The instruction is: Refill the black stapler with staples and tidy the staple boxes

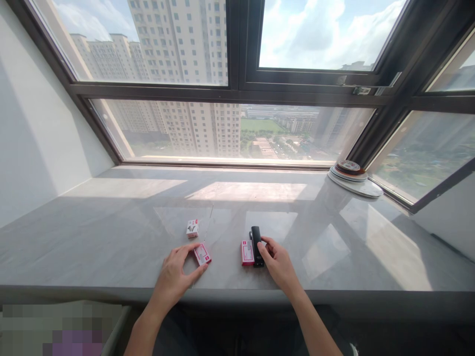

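Observation:
My left hand (178, 267) holds a small pink-and-white staple box (202, 253) between the thumb and fingers, the box lying turned at an angle on the marble sill. Just behind it stands a small white box (192, 229) with a dark clip-like picture on its side. To the right, my right hand (276, 259) grips the side of a black stapler (256, 247), its thumb and fingertips on the stapler's right edge. A second pink-and-white staple box (247, 252) lies close along the stapler's left side.
A grey marble sill (111, 247) spans the view, with its front edge close to my wrists. Round plates or mats (352, 184) are stacked in the far right corner. Dark-framed windows (233, 94) rise behind, and a white wall (40, 123) borders the left.

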Demonstrator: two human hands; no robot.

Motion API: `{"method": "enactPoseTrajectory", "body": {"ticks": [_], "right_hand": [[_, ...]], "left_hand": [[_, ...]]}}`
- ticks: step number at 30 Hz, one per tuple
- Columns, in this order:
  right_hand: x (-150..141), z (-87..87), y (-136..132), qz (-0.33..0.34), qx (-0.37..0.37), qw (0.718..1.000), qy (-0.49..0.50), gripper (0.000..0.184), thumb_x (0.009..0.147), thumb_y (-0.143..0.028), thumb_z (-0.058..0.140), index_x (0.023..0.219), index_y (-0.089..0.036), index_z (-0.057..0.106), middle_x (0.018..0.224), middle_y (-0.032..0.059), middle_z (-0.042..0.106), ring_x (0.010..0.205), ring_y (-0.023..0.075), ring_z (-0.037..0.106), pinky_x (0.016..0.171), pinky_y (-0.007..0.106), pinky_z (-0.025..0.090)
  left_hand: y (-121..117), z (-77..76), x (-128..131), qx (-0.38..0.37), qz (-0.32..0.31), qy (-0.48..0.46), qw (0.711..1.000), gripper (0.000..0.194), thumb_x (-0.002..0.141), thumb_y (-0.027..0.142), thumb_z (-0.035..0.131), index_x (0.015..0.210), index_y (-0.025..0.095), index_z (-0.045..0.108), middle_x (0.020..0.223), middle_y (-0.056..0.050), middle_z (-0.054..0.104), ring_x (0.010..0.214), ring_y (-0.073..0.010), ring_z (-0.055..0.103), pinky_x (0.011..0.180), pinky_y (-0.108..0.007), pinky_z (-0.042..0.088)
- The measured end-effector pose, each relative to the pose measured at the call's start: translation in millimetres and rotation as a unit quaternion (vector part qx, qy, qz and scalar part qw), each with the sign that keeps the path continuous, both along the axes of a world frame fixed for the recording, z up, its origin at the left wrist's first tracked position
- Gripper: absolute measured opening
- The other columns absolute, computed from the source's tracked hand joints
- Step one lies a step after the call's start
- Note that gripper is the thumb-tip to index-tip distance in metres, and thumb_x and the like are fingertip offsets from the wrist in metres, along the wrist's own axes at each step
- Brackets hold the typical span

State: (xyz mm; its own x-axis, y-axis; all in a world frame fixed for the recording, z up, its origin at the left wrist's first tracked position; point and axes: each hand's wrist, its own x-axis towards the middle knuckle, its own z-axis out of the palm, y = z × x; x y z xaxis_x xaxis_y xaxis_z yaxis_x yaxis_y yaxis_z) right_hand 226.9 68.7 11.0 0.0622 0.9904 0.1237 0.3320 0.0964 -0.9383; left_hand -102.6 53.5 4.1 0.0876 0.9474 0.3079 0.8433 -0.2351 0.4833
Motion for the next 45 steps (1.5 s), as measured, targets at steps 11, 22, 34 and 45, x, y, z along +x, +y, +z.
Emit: {"method": "enactPoseTrajectory", "body": {"ticks": [11, 22, 34, 45], "right_hand": [[1.6, -5.6, 1.5, 0.007, 0.004, 1.000, -0.001, 0.051, 0.095, -0.061, 0.053, 0.119, -0.019, 0.069, 0.068, -0.0028, 0.048, 0.063, 0.0153, 0.045, 0.061, 0.027, 0.039], [1.4, -4.4, 0.8, 0.005, 0.001, 1.000, 0.012, 0.053, 0.093, -0.061, 0.054, 0.118, -0.017, 0.069, 0.067, -0.0025, 0.048, 0.061, 0.0148, 0.046, 0.056, 0.026, 0.038], [2.1, -3.8, 0.9, 0.006, 0.005, 1.000, 0.009, 0.051, 0.094, -0.060, 0.054, 0.117, -0.017, 0.069, 0.067, -0.0027, 0.048, 0.064, 0.0151, 0.047, 0.061, 0.026, 0.040], [2.7, 0.7, -3.5, 0.004, -0.007, 0.999, 0.033, 0.055, 0.095, -0.059, 0.053, 0.133, -0.019, 0.059, 0.065, -0.0057, 0.041, 0.058, 0.0138, 0.041, 0.055, 0.025, 0.036]], "left_hand": [[-19.5, 25.0, 30.7, -0.074, 0.097, 0.081, 0.989, 0.063, 0.082, 0.064, 0.066, 0.131, 0.027, 0.059, 0.116, -0.008, 0.067, 0.107, -0.0295, 0.062, 0.088, -0.035, 0.044], [-51.2, 38.5, 51.9, -0.132, 0.038, 0.022, 0.990, 0.051, 0.087, 0.053, 0.063, 0.128, 0.024, 0.051, 0.101, -0.005, 0.069, 0.089, -0.0241, 0.069, 0.074, -0.031, 0.047], [-31.1, 16.0, 64.2, -0.036, -0.083, -0.086, 0.992, 0.065, 0.087, 0.034, 0.069, 0.147, 0.031, 0.046, 0.140, -0.005, 0.059, 0.129, -0.0249, 0.056, 0.110, -0.041, 0.046], [-23.3, 13.0, 60.9, -0.021, -0.105, -0.093, 0.990, 0.041, 0.090, 0.052, 0.067, 0.125, 0.031, 0.064, 0.123, -0.006, 0.065, 0.114, -0.0249, 0.059, 0.098, -0.038, 0.049]]}}
